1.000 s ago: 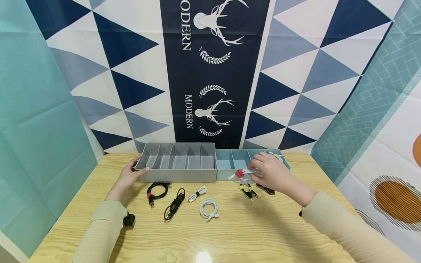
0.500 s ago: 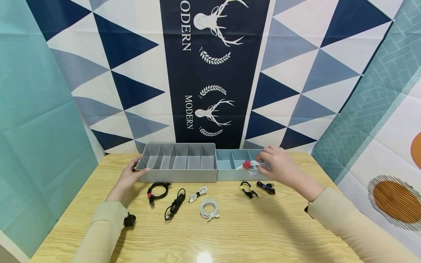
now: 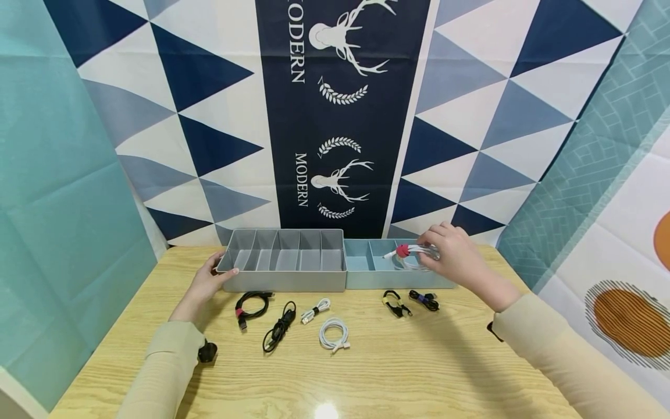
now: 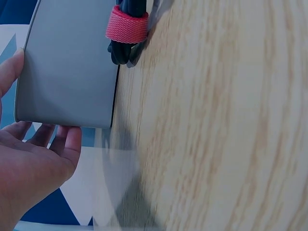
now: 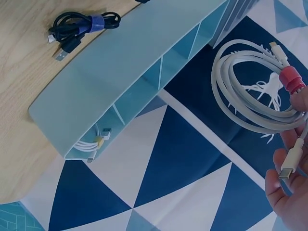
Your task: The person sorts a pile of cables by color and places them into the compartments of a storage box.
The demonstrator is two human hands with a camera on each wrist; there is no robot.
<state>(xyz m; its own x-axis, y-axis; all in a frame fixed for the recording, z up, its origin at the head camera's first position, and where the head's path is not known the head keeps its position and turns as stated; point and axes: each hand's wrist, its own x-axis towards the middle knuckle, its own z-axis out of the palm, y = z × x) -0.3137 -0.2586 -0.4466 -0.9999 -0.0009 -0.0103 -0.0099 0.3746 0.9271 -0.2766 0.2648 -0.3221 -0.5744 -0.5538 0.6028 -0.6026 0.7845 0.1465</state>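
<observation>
In the head view my right hand (image 3: 451,250) pinches a coiled white cable (image 3: 413,250) with a red tie, above the blue divided box (image 3: 398,280). The right wrist view shows this white cable (image 5: 231,101) hanging in a loop, its USB-C plug by the fingers. Another white cable (image 5: 89,144), tied in yellow, lies in the blue box's end compartment. My left hand (image 3: 205,280) grips the left end of the grey divided box (image 3: 285,281). Close up in the left wrist view, the thumb (image 4: 13,70) is at the grey box's rim, and the fingers lie against its end.
On the wooden table (image 3: 366,378) in front of the boxes lie a black cable with a red tie (image 3: 251,305), another black cable (image 3: 280,327), a short white cable (image 3: 315,310), a coiled white cable (image 3: 334,334), a yellow-tied black cable (image 3: 396,304) and a blue-tied one (image 3: 424,299).
My right hand has moved right and a little upward with the red-tied white cable, uncovering the small black cables in front of the blue box. My left hand stays on the grey box.
</observation>
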